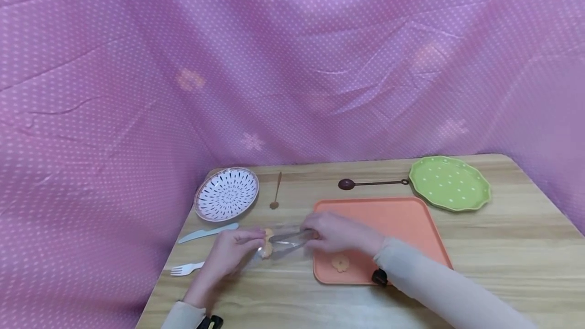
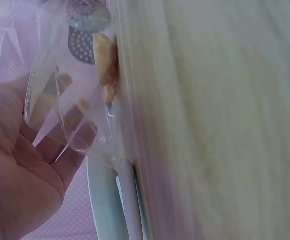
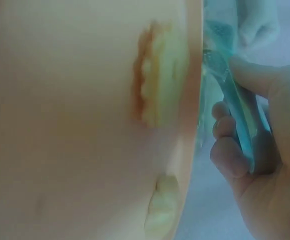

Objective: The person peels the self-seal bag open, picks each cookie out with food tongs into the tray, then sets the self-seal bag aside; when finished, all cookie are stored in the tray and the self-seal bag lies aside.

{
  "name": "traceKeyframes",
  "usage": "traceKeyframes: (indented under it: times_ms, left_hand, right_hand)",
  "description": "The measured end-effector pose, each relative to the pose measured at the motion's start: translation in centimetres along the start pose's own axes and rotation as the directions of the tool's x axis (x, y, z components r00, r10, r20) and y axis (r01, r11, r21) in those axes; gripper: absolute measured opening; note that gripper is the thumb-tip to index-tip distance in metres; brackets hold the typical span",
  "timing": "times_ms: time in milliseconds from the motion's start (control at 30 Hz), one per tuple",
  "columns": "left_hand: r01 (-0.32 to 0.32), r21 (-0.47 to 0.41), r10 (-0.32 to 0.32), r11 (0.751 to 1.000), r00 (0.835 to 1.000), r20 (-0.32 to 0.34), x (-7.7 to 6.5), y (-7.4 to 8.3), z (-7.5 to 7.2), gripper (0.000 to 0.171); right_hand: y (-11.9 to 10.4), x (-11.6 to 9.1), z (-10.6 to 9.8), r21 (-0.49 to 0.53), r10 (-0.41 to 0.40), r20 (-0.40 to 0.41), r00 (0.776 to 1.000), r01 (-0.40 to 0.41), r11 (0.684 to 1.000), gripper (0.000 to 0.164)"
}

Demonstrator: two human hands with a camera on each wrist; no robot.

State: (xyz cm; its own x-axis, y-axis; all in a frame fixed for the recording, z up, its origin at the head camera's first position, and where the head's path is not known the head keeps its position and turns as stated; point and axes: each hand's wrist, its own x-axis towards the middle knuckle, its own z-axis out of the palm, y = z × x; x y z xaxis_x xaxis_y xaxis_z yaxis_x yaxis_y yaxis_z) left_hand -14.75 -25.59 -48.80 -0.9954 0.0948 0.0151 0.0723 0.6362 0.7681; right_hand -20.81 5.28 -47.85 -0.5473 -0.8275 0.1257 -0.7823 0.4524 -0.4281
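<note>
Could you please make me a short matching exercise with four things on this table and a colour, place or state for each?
Things:
1. Tongs
2. Knife
3. Wavy-edged plate
4. Tray

Descriptions:
A. Green with white dots
B. Held in the right hand
C. Orange, with a cookie on it
D. Pale blue, lying between the patterned dish and the white fork

Pairs: 1-B; 2-D; 3-A; 4-C
</note>
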Motion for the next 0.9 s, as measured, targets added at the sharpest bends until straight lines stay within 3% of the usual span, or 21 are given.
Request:
traceKeyframes:
  times_ms: [167,633,900]
  left_hand:
    - [-0.005,-0.013,0.005,1.0,1.0,0.01,-0.1,-0.2,-0.1,0.019]
    - [-0.008,-0.005,0.008,1.0,1.0,0.003,-0.2,-0.2,-0.3,0.014]
    - [0.025,0.006,-0.025,1.0,1.0,0.006,-0.3,-0.4,-0.5,0.018]
  right_hand:
    - [-0.6,0.9,0.8,-0.027,-0.02,0.007,1.0,0.02,0.999,0.029]
    - [-1.1,1.7,1.0,0.019,-0.02,0.036,0.999,0.02,1.0,0.036]
    - [-1.2,1.7,1.0,-0.025,-0.046,0.037,0.998,0.047,0.999,0.029]
